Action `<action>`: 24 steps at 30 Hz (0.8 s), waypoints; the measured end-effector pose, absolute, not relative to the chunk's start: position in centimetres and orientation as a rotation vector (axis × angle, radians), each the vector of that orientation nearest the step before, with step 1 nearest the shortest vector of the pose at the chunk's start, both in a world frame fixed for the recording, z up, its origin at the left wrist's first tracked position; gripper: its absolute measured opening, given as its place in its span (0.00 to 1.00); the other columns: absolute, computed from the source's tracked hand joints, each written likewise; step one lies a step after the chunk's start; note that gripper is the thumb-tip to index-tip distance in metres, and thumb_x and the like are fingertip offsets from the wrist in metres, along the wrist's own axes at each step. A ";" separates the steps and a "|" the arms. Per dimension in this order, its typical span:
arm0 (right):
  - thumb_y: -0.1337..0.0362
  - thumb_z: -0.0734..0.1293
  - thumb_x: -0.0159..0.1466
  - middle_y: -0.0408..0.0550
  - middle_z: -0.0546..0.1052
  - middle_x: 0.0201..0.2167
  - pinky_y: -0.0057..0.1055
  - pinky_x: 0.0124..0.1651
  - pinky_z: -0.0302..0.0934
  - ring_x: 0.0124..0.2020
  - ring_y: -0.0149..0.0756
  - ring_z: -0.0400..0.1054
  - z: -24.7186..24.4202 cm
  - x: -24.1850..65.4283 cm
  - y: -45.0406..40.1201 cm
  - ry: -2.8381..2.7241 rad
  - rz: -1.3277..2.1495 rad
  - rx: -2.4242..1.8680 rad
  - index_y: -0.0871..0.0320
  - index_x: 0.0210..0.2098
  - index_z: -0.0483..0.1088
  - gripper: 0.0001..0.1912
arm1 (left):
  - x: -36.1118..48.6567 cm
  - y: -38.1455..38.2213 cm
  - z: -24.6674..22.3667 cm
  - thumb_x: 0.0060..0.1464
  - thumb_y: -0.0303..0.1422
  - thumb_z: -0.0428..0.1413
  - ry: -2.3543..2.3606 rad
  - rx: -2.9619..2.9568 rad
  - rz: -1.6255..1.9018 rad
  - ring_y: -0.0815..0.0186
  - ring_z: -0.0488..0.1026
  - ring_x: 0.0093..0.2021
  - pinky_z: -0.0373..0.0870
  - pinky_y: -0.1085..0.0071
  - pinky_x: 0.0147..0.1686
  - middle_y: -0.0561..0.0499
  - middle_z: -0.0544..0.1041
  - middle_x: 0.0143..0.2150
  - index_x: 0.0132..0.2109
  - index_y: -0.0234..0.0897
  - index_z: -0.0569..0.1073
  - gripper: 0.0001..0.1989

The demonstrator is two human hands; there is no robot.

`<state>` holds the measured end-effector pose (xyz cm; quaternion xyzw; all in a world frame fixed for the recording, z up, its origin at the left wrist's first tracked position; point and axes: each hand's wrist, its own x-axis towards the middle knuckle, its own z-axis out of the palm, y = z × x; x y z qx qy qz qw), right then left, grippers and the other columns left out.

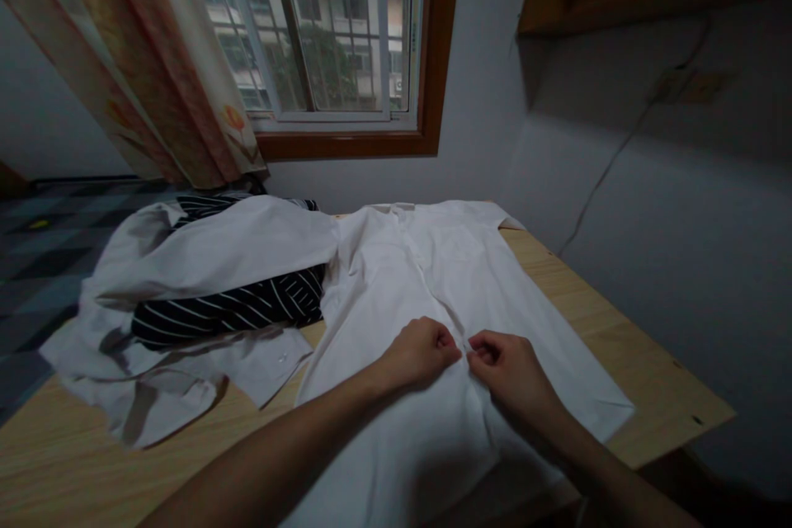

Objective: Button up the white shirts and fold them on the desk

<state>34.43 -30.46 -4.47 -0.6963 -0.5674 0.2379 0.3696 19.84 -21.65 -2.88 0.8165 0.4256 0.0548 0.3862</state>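
A white shirt (396, 280) lies spread on a wooden table, its collar toward the wall and its button placket running down the middle. My left hand (424, 353) pinches one edge of the placket about halfway down. Just to the right, my right hand (511, 363) pinches the other edge, fingertips almost meeting those of the left. The bit of fabric between the fingertips is too small to make out clearly; a button cannot be told there. The shirt's lower part falls toward me, under my forearms.
Left of the shirt lie another crumpled white garment (247, 239) and a black cushion-like thing with white stripes (228, 313). The wooden table (619, 346) ends at the right near the wall. Behind are a barred window (334, 33), a curtain (154, 41) and a hanging cable (600, 181).
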 end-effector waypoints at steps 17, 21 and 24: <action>0.69 0.62 0.51 0.42 0.71 0.18 0.26 0.28 0.53 0.22 0.31 0.63 -4.7 34.6 -30.4 -1.569 0.497 -1.845 0.60 0.27 0.76 0.10 | 19.9 -22.2 -2.9 0.50 0.34 0.55 1.129 2.084 0.213 0.66 0.70 0.30 0.60 0.73 0.28 0.50 0.77 0.30 0.34 0.35 0.79 0.10; 0.69 0.62 0.51 0.42 0.69 0.17 0.26 0.27 0.52 0.21 0.31 0.62 -4.8 34.4 -30.3 -1.589 0.534 -1.823 0.59 0.24 0.75 0.09 | 19.9 -22.4 -2.5 0.51 0.34 0.55 1.130 2.140 0.208 0.66 0.70 0.30 0.58 0.72 0.28 0.50 0.77 0.29 0.34 0.36 0.79 0.09; 0.67 0.63 0.52 0.44 0.74 0.21 0.27 0.29 0.57 0.23 0.32 0.66 -5.1 34.3 -30.2 -1.469 0.674 -1.745 0.61 0.28 0.76 0.10 | 19.9 -22.6 -2.1 0.51 0.34 0.55 1.177 2.193 0.192 0.66 0.69 0.29 0.57 0.72 0.28 0.50 0.77 0.29 0.33 0.37 0.79 0.09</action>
